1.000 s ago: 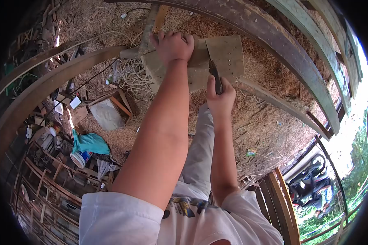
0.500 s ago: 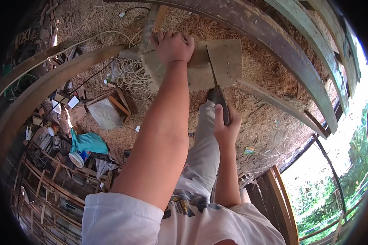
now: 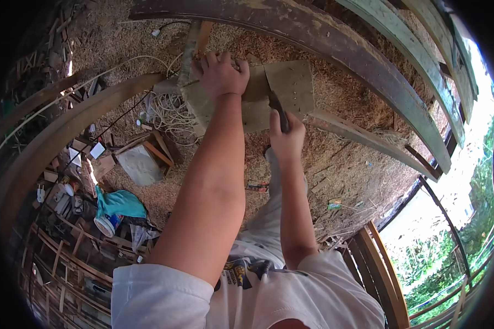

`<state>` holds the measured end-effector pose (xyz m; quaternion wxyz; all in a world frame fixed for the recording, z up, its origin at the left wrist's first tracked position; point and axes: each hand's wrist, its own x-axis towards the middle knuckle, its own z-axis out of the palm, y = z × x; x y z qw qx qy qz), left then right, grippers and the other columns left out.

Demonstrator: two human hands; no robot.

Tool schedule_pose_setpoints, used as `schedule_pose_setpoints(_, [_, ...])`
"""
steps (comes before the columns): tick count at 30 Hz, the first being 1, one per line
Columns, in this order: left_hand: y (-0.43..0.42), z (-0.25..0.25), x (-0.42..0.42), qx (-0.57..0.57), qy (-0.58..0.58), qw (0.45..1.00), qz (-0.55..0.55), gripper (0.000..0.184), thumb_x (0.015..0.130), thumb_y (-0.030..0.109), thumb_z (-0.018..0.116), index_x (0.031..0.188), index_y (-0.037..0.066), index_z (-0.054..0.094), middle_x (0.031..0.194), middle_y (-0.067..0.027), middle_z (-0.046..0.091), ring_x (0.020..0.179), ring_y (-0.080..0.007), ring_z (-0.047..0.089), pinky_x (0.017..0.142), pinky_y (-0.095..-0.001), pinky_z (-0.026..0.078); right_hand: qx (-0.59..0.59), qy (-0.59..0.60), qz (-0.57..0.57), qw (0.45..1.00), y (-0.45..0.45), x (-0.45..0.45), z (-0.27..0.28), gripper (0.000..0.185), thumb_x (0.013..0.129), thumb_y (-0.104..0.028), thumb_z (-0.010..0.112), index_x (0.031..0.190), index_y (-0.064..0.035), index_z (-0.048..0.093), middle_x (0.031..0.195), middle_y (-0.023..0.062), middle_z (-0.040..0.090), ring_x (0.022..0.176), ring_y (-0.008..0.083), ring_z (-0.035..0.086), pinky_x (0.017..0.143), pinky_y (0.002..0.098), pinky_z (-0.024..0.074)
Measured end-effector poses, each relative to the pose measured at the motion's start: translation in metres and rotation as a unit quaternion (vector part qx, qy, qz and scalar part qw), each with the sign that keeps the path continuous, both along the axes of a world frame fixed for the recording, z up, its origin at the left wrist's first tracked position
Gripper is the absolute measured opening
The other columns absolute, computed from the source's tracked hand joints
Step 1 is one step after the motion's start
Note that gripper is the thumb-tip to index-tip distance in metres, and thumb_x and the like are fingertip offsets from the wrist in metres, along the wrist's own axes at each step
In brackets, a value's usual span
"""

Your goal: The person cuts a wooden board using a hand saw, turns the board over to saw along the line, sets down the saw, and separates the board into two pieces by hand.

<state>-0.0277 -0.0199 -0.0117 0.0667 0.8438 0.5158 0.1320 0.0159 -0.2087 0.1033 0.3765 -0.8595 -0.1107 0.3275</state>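
Note:
A wooden board [image 3: 291,88] lies across supports near the top centre, with a dark cut line running through it. My left hand [image 3: 223,75] presses down on the board's left part, its fingers spread over the far edge. My right hand [image 3: 287,136] is wrapped round the dark handle of a handsaw [image 3: 278,107]. The saw's blade sits in the cut, to the right of my left hand, and most of it is hidden by the board.
Long curved-looking beams [image 3: 335,38] cross the top and right. A coil of cord [image 3: 173,115] and an open wooden box [image 3: 142,162] lie at the left. Below them are a teal cloth [image 3: 118,204] and a bucket [image 3: 107,225]. Sawdust covers the ground.
My right hand has moved up toward the board, pushing the saw forward along the cut. My left hand still presses on the board. The view has shifted slightly.

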Motion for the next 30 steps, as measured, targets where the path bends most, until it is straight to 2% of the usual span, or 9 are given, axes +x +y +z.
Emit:
schedule_pose_setpoints(4, [-0.002,0.003,-0.004,-0.001,-0.023,1.0,0.017,0.047,0.082,0.038,0.065,0.121,0.013,0.069,0.122,-0.0192,0.06,0.114,-0.0382,0.061,0.119,-0.0679,0.031,0.043,-0.016,-0.022,0.999,-0.03,-0.021,0.055,0.031,0.098,-0.021,0.071,0.078,0.0013,0.065,0.059,0.0089,0.057,0.053,0.0134,0.052,0.054,0.0346,0.0438])
schedule_pose_setpoints(6, [0.0,0.001,-0.001,0.015,-0.016,1.0,0.015,0.046,0.082,0.037,0.065,0.121,0.013,0.068,0.121,-0.0193,0.06,0.115,-0.0395,0.061,0.119,-0.0678,0.032,0.031,0.003,-0.013,0.999,-0.043,-0.023,0.066,0.032,0.097,-0.021,0.071,0.076,0.0012,0.064,0.059,0.0086,0.057,0.053,0.0128,0.052,0.054,0.0342,0.0432])
schedule_pose_setpoints(11, [0.005,0.004,0.003,0.022,-0.014,0.999,0.023,0.044,0.081,0.036,0.065,0.119,0.013,0.066,0.122,-0.0199,0.059,0.116,-0.0409,0.061,0.119,-0.0673,0.033,-0.004,-0.009,-0.009,1.0,0.011,0.002,0.008,0.035,0.096,-0.022,0.074,0.074,0.0019,0.063,0.059,0.0109,0.059,0.054,0.0133,0.052,0.053,0.035,0.042])
schedule_pose_setpoints(16, [-0.002,-0.003,-0.004,0.018,-0.006,1.0,0.017,0.046,0.081,0.037,0.065,0.121,0.013,0.065,0.125,-0.0195,0.058,0.117,-0.0397,0.06,0.118,-0.0675,0.033,0.022,-0.005,-0.006,1.0,-0.059,-0.032,0.083,0.03,0.097,-0.024,0.073,0.083,0.0015,0.066,0.062,0.0146,0.06,0.054,0.0179,0.055,0.056,0.0362,0.0458])
schedule_pose_setpoints(20, [-0.005,0.001,0.0,0.024,-0.021,0.999,0.023,0.048,0.081,0.036,0.064,0.123,0.013,0.063,0.127,-0.0197,0.057,0.119,-0.0398,0.059,0.118,-0.0676,0.033,0.024,-0.032,-0.029,0.999,-0.006,-0.014,0.013,0.03,0.098,-0.024,0.073,0.082,-0.0001,0.067,0.061,0.0123,0.058,0.053,0.018,0.053,0.054,0.0362,0.044])
schedule_pose_setpoints(23, [-0.006,0.0,-0.006,0.015,-0.019,0.999,0.024,0.048,0.082,0.037,0.065,0.124,0.013,0.063,0.129,-0.0202,0.056,0.121,-0.0407,0.058,0.118,-0.0675,0.033,-0.03,-0.005,-0.004,1.0,-0.007,-0.009,0.038,0.03,0.099,-0.023,0.072,0.081,0.0004,0.066,0.06,0.0118,0.057,0.052,0.0174,0.051,0.054,0.0353,0.0428])
schedule_pose_setpoints(27, [-0.002,0.003,-0.003,0.009,0.026,0.999,0.026,0.051,0.088,0.044,0.063,0.13,0.015,0.06,0.138,-0.0201,0.054,0.13,-0.04,0.056,0.12,-0.0664,0.031,0.007,-0.001,-0.005,1.0,-0.054,-0.026,0.088,0.029,0.099,-0.021,0.071,0.08,0.0008,0.067,0.061,0.0144,0.058,0.053,0.0169,0.053,0.054,0.0329,0.0439])
schedule_pose_setpoints(29, [0.006,0.0,0.005,0.002,0.033,0.999,0.024,0.051,0.088,0.044,0.062,0.13,0.016,0.06,0.14,-0.0206,0.053,0.131,-0.0401,0.055,0.12,-0.0665,0.031,0.026,0.006,0.005,1.0,-0.028,-0.021,0.063,0.029,0.097,-0.019,0.072,0.079,0.0021,0.065,0.062,0.0134,0.06,0.056,0.0162,0.057,0.056,0.0334,0.0462])
schedule_pose_setpoints(30, [0.004,0.001,0.002,-0.003,0.011,1.0,0.019,0.051,0.089,0.044,0.062,0.131,0.016,0.059,0.14,-0.0206,0.053,0.132,-0.04,0.054,0.121,-0.0666,0.03,-0.007,-0.025,0.097,0.995,-0.012,-0.04,0.039,0.027,0.096,-0.018,0.073,0.08,0.003,0.066,0.063,0.0126,0.061,0.059,0.0147,0.058,0.057,0.0335,0.0471])
